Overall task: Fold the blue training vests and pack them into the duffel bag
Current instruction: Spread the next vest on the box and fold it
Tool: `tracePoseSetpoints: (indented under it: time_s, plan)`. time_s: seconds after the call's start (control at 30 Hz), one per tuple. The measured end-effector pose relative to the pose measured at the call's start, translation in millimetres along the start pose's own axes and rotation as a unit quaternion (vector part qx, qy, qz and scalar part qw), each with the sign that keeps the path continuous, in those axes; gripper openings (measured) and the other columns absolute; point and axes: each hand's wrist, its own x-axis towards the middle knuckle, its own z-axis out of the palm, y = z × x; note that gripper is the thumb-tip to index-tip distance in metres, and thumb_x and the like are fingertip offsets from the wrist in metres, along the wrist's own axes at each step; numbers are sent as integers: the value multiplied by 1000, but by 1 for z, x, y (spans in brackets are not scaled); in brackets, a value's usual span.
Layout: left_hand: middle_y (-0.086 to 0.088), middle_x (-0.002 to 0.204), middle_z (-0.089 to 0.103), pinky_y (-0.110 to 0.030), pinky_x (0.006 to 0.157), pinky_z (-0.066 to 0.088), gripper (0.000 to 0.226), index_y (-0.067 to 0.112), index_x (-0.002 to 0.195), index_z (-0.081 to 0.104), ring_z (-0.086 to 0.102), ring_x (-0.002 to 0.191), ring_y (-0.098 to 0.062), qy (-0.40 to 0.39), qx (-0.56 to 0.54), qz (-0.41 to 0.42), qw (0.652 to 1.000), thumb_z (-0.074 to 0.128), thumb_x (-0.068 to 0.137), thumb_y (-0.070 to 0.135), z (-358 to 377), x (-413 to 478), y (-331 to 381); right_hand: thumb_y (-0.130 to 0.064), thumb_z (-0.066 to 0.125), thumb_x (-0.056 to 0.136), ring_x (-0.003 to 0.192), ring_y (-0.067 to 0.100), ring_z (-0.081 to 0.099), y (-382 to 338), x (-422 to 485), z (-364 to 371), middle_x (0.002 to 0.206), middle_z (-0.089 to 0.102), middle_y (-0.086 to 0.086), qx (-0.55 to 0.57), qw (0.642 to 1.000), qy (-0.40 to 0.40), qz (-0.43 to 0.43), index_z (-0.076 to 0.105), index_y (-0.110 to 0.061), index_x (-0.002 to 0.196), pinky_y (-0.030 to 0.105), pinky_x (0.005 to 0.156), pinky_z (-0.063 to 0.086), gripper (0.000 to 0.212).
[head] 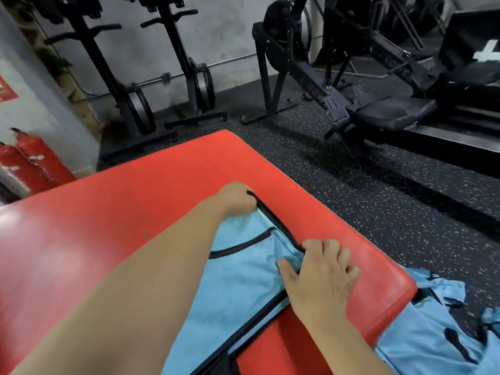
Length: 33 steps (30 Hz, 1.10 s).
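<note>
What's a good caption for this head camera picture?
Left hand and right hand hold a blue vest on a red mat.

Thin, matt blue mesh cloth with dark trim on the vest [243, 280], mid-frame. Smooth, faintly glossy red covering on the worktop [108, 226]. Matt, grainy speckled floor [378, 212], right of frame.
</note>
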Motion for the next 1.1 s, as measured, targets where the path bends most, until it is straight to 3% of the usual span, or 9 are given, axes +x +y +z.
tracePoseSetpoints:
  time_s: [0.07,0.17,0.23,0.33,0.53,0.67,0.9,1.03,1.1]
  plan:
    - [-2,57,27,-32,57,13,23,15,57,33,23,59,-17,-30,-70,20,997,47,61,-2,-15,-7,-6,-62,60,80,113,20,34,1,2,-6,121,43,-4,18,999,-42,5,55,-29,116,38,94,25,49]
    - [-3,59,30,-32,57,13,18,15,57,38,25,62,-17,-15,-100,27,995,46,55,0,-30,-20,-12,-51,61,82,116,18,36,-5,6,-17,116,49,-10,77,993,-84,36,60,-30,104,38,96,26,30]
    - [-5,63,40,-26,54,23,20,9,67,53,34,62,-17,19,-112,36,993,47,68,-10,-39,-28,-17,-35,66,78,95,18,52,-13,9,-31,85,59,-13,210,973,-84,47,60,-28,84,37,88,35,11]
    - [-3,70,55,-26,63,38,32,6,87,69,47,69,-17,66,-143,64,985,49,72,-14,-60,-43,-32,-18,69,75,63,15,51,-34,5,-59,60,54,-10,337,939,-73,-2,54,-26,72,33,64,42,17]
    - [2,63,59,-19,61,43,33,21,66,64,50,57,-3,136,-98,108,980,60,67,-11,-100,-106,-105,-26,62,62,66,18,53,-108,-62,-84,67,54,-11,200,938,52,-278,48,-28,71,33,62,32,16]
    - [11,66,60,-25,64,46,41,32,63,60,56,63,-8,146,5,47,988,56,69,-9,-64,-161,-182,-33,71,48,60,19,54,-133,-131,-45,64,53,-6,83,912,4,-401,51,-26,66,33,60,37,28]
    - [0,88,64,-34,78,47,40,24,76,66,59,88,-24,265,1,9,964,45,65,-8,-3,-187,-230,-33,80,37,49,19,53,-134,-144,-23,54,51,-5,30,918,-51,-393,48,-26,57,31,47,34,38]
    - [1,96,61,-37,83,48,37,25,81,66,58,95,-23,235,39,24,971,47,72,-6,-4,-186,-238,-45,44,58,51,21,53,-135,-145,-27,53,49,-5,44,915,-70,-394,38,-27,57,32,54,27,19]
    - [1,102,59,-38,90,46,45,25,87,68,57,104,-24,184,46,52,980,44,70,-9,-4,-188,-245,-59,29,62,72,22,57,-131,-144,-32,67,55,-5,10,915,-151,-374,41,-25,64,36,66,32,36]
